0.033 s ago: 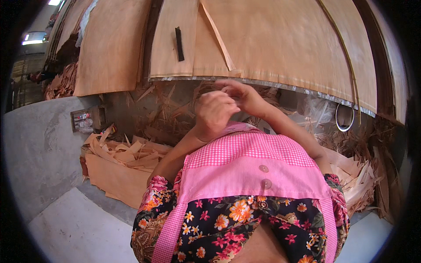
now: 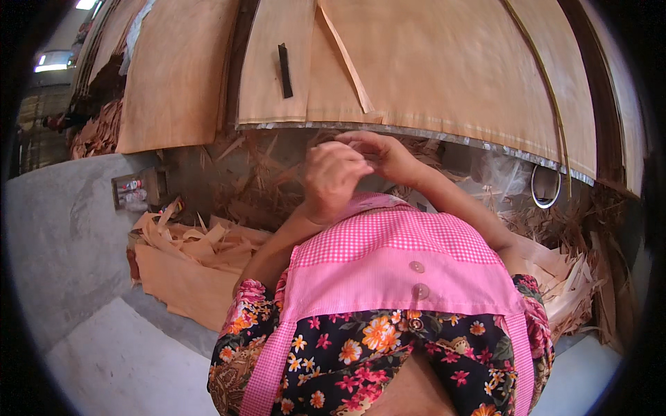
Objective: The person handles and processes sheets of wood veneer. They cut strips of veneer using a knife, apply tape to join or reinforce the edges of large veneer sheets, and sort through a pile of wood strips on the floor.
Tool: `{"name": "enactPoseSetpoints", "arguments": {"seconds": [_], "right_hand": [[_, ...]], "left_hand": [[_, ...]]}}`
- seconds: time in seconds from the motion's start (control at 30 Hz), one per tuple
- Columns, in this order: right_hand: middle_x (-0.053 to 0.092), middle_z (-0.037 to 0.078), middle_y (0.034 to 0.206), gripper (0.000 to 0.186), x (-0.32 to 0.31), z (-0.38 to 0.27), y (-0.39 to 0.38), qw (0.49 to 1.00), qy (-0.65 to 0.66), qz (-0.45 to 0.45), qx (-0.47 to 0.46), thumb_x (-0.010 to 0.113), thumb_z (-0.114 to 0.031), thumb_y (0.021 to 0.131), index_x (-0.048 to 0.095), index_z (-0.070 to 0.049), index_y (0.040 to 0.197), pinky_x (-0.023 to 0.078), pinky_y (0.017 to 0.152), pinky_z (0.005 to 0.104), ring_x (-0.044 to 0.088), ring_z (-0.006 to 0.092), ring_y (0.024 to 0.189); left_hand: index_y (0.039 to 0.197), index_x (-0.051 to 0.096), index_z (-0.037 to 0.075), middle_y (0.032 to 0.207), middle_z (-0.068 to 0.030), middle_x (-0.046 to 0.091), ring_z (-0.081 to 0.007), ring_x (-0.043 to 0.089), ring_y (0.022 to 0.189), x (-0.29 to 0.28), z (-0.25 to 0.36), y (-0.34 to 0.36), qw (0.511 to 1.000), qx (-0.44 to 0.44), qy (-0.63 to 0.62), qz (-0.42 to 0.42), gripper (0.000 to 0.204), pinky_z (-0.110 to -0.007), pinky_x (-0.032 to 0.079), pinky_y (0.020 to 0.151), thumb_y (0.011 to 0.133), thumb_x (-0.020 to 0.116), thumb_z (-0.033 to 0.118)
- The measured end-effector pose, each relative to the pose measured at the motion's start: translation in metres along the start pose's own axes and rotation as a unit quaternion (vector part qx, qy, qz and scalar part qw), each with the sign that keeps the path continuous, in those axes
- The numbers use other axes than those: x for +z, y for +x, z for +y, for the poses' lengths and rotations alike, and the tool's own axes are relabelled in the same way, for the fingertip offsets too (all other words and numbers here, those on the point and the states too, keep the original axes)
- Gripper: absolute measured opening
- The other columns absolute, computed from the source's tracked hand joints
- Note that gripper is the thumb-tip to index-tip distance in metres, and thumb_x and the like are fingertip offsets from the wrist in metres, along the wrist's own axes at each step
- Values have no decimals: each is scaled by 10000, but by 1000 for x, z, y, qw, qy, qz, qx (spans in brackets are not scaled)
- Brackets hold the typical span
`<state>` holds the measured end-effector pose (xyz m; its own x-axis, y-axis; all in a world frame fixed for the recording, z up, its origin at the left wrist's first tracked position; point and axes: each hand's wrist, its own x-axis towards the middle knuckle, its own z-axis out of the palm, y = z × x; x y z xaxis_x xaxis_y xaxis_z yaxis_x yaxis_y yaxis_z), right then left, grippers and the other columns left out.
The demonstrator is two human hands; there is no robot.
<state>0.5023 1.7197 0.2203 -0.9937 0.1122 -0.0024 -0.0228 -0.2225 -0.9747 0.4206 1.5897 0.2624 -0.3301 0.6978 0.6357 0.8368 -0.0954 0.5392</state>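
- Broad tan sheet: apparently wood veneer. It lies flat on the worktop just beyond my hands, which are the nearest things to its front edge.
- Handling, my judgement: light for its breadth, springy across its face, dry rather than slippery, and liable to split along the grain.
- Hold, my judgement: best taken at the front edge, both hands well apart, thumbs above and fingers beneath; one corner alone invites a tear.
- Narrow pale strip: lies slantwise on the broad sheet, its lower end near the front edge. I judge it very light and easily snapped; the middle is the safer grip.
- Left hand: raised before my apron, back showing, fingers curled, somewhat blurred.
- Right hand: bent toward the left, its fingers meeting or overlapping the left's. Whether the two pinch anything between them I cannot tell.
- Narrower sheet: left of the broad one, with a short black strip resting on it.
- Thin rod: runs lengthwise over the right part of the sheets, one end projecting past the front edge.
- Pink checked apron: directly below my hands.
- Veneer scraps: heaped low on my left; a further heap on my right.
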Motion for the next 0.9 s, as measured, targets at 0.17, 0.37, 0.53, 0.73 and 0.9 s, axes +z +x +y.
{"name": "enactPoseSetpoints", "arguments": {"seconds": [0.17,0.37,0.53,0.73,0.9], "right_hand": [[582,38,929,469,15,16,44,999,31,23,-6,609,-41,778,424,-37,1209,458,731,269,540,107,827],[622,48,712,205,-3,54,94,957,-213,25,195,632,-181,777,635,-13,895,434,571,242,530,85,619],[636,42,708,207,-17,63,111,941,-105,59,318,603,-199,802,636,-43,934,438,512,252,560,102,591],[629,60,702,243,-6,66,100,925,21,136,354,526,-216,860,614,-6,943,452,502,218,550,103,554],[612,83,633,257,-13,83,97,898,-32,191,394,511,-208,859,604,23,923,449,458,232,542,126,485]], "left_hand": [[661,587,90,718,-44,595,-216,565,713,-20,-49,0,996,-85,-17,24,113,-308,445,666,629,690,59],[711,625,31,785,-74,632,-217,571,770,-13,-123,-5,941,-334,-42,39,85,-309,445,698,673,690,70],[688,618,34,795,-72,631,-226,561,808,3,-157,-9,947,-309,-42,73,94,-323,435,723,658,697,76],[727,627,48,853,-66,614,-232,552,840,13,-190,-18,954,-291,56,45,135,-344,429,740,630,707,95],[911,628,48,869,-79,597,-251,539,883,48,-206,-28,956,-257,136,40,301,-383,423,778,625,702,103]]}}
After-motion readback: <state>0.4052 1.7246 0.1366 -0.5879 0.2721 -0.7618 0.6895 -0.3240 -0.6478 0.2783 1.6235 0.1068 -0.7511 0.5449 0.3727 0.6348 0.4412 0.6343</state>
